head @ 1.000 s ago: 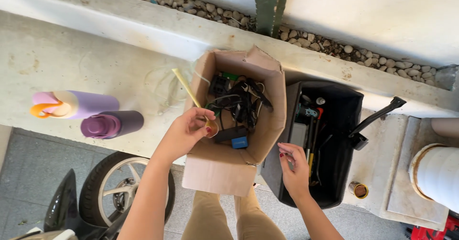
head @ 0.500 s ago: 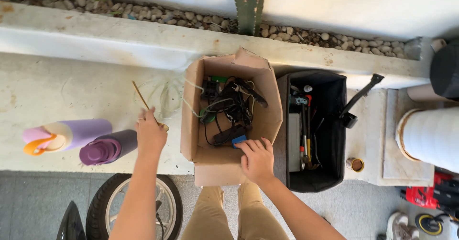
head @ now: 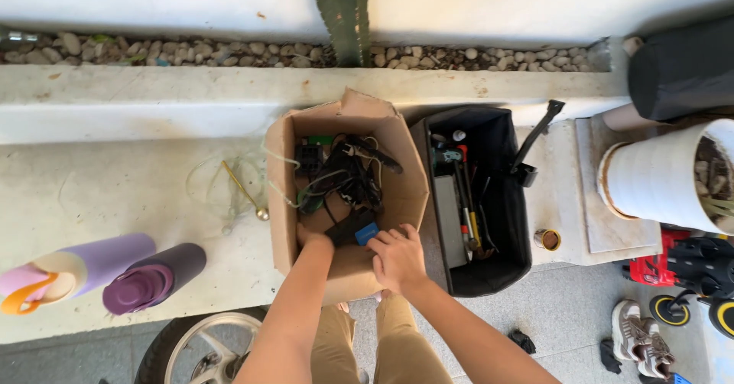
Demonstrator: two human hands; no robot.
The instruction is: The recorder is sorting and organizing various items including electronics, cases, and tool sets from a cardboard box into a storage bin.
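An open cardboard box (head: 280, 193) sits on a pale concrete ledge (head: 115, 193). It holds tangled black cables (head: 348, 174), a black adapter (head: 344, 229) and a small blue block (head: 365, 233). My left hand (head: 313, 239) reaches into the box's near end, fingers down by the adapter. My right hand (head: 396, 256) rests beside it, fingertips on the blue block and the adapter. A thin yellow stick with a metal tip (head: 245, 191) lies on the ledge left of the box, among clear tubing.
A black tool bag (head: 511, 200) full of hand tools stands right of the box. Two bottles, lilac (head: 80, 269) and purple (head: 153, 278), lie at left. A tape roll (head: 547, 239), a white pot (head: 657, 181), a wheel (head: 199, 346) and shoes (head: 638, 338) are around.
My left hand set the yellow stick down on the ledge and moved back into the box. My right hand stayed at the blue block. The view shifted right.
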